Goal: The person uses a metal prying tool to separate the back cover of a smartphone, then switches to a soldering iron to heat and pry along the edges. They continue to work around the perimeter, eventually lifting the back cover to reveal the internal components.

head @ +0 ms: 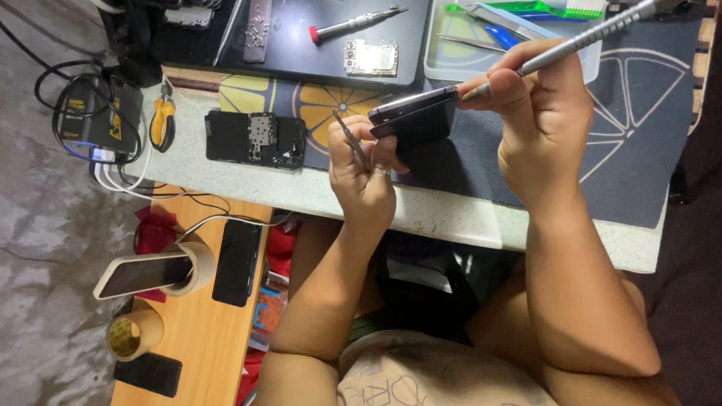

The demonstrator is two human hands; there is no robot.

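While steadying the dark phone over the bench's near edge — left hand clamped on phone and tweezers, right hand gripping a screwdriver for prying.

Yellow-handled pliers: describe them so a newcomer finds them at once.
Start at the pale worktop and go to its left end, beside the black power box with its cables. The yellow-handled pliers lie there, left of the opened black phone body. They are the only yellow-gripped tool; the screwdriver farther back is grey with a red cap.

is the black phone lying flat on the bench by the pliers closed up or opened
Opened. The black phone lies with its back cover off, the metal shields and inner parts showing in its middle, beside the yellow-handled pliers.
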